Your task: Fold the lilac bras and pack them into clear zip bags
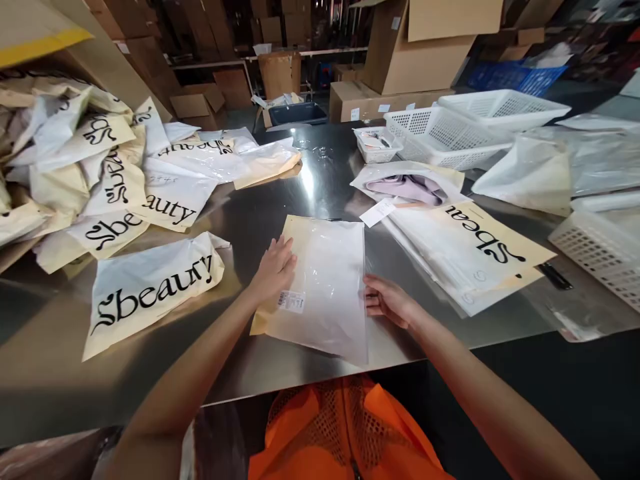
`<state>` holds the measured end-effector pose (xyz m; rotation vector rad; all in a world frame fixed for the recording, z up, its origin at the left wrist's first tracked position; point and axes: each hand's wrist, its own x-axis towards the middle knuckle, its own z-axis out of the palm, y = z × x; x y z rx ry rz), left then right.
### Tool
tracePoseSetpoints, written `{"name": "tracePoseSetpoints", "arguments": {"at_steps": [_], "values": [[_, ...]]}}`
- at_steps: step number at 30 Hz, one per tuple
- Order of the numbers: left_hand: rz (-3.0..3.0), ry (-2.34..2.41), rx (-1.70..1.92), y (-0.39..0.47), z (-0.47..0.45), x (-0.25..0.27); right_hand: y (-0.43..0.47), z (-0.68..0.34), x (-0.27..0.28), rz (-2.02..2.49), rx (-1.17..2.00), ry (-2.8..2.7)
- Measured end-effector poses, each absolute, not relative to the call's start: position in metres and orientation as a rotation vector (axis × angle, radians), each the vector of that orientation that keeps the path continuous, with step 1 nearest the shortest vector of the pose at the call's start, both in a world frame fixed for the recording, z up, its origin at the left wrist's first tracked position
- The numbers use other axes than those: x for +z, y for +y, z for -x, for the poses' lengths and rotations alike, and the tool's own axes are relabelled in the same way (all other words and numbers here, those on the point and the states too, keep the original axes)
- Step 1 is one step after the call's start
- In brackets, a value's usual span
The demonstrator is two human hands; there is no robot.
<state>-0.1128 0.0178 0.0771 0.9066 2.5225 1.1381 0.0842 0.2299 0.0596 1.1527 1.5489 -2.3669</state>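
A translucent plastic garment bag lies flat on the metal table in front of me, with a small printed barcode label near its left side. My left hand rests on the bag's left edge, fingers stretched out. By the right edge is my right hand, its fingers loosely extended and touching or almost touching the plastic. To the left lies a single bag printed "Sbeauty". On the right, a stack of similar printed bags sits under an open bag with folded lilac fabric and a white tag.
A large heap of printed bags covers the table's left side. White perforated baskets stand at the back right, another basket at the right edge. A black object lies beside the stack. Cardboard boxes rise behind the table.
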Motion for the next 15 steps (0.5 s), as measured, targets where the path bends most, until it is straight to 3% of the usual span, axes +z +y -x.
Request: {"name": "tracePoseSetpoints", "arguments": {"at_steps": [7, 15], "values": [[-0.477, 2.592, 1.310, -0.030, 0.101, 0.030, 0.225, -0.036, 0.058, -1.235, -2.214, 1.639], [-0.533, 2.653, 1.321, -0.041, 0.078, 0.017, 0.225, -0.029, 0.060, -1.276, -2.194, 1.656]]}}
